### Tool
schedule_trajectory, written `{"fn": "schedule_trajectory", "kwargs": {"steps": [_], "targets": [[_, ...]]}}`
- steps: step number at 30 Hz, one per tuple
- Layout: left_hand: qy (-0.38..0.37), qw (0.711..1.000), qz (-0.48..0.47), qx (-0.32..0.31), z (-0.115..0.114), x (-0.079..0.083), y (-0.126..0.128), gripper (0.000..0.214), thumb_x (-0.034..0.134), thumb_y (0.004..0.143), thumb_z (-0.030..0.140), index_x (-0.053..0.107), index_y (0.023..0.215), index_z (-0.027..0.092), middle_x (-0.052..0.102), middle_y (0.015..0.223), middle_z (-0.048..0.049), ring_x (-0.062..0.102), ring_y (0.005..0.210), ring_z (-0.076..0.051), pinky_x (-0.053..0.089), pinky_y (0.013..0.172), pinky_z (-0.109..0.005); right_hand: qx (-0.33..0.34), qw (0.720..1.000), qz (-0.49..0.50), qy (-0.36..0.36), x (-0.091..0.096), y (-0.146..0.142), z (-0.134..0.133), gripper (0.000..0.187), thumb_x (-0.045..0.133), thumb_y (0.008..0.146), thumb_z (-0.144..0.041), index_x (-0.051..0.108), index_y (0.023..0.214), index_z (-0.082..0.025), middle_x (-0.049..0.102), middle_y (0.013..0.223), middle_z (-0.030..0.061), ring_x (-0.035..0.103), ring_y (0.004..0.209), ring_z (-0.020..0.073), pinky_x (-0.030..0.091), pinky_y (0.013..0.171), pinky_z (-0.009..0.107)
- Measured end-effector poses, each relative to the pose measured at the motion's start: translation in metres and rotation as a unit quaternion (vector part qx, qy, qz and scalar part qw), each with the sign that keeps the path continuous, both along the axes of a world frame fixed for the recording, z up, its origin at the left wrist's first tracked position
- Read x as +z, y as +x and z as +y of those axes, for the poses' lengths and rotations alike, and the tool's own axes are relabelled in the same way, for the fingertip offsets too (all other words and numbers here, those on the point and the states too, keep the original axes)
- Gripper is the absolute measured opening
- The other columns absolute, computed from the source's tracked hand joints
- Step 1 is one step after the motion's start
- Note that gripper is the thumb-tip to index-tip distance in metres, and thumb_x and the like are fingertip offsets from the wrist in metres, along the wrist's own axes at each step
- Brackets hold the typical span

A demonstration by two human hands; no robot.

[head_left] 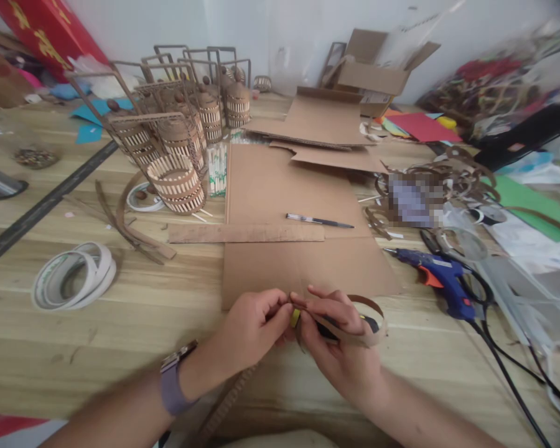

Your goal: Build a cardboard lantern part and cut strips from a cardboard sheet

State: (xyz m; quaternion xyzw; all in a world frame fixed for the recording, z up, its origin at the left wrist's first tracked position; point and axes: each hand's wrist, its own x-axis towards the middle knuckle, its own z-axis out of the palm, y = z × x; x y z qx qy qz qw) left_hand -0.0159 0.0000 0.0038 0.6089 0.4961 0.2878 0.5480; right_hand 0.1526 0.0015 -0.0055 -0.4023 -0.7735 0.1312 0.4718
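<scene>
Close to the table's front edge, my left hand (256, 323) pinches the end of a brown cardboard strip (373, 338) between thumb and forefinger. My right hand (343, 339) meets it fingertip to fingertip and is closed on the same strip, which curls in a loop around the right side of that hand. A yellow and black tool (295, 318) shows between the hands, partly hidden by the right fingers; its kind is unclear. Below the left wrist hangs a ridged brown strip (233, 395). Just beyond the hands lies a flat cardboard sheet (261, 274).
A pen (320, 221) and a flat cardboard strip (247, 233) lie on the sheet. Tape rolls (44, 286) sit left, near a slatted basket (176, 186) and several lantern-like pieces (210, 115). A blue glue gun (448, 277) with its cord is at right, beside curled strips (457, 171).
</scene>
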Motion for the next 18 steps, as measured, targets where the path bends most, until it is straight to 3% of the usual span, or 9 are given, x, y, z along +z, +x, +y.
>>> {"fn": "schedule_trajectory", "kwargs": {"steps": [9,15,18], "targets": [[0.008,1.000,-0.008,-0.005,0.0002,-0.0032,-0.0006,0.029,0.044,0.093,0.033,0.057,0.072,0.017,0.059,0.058,0.0021,0.053,0.053,-0.011,0.038,0.052,-0.020,0.020,0.999,0.049,0.008,0.0028,-0.0002,0.0021,0.029,0.059,0.081,-0.006,0.054,0.099,-0.028,0.075,0.080,-0.0007,0.073,0.075,0.0175,0.064,0.077,0.037],[-0.009,1.000,-0.017,0.003,0.0029,-0.0030,0.0014,0.028,0.046,0.092,0.038,0.061,0.084,0.016,0.058,0.061,0.0021,0.053,0.055,-0.012,0.039,0.053,-0.022,0.022,0.999,0.037,0.015,0.0051,-0.0005,0.0037,0.029,0.060,0.081,-0.007,0.057,0.100,-0.028,0.075,0.082,-0.0016,0.073,0.077,0.0187,0.063,0.079,0.038],[-0.002,1.000,-0.003,0.006,0.0020,-0.0033,0.0006,0.027,0.045,0.092,0.037,0.057,0.077,0.017,0.056,0.059,0.0029,0.052,0.054,-0.012,0.037,0.052,-0.021,0.021,0.999,0.039,0.011,0.0040,-0.0002,0.0029,0.029,0.059,0.081,-0.006,0.057,0.101,-0.028,0.074,0.081,-0.0011,0.072,0.079,0.0184,0.063,0.076,0.036]]}}
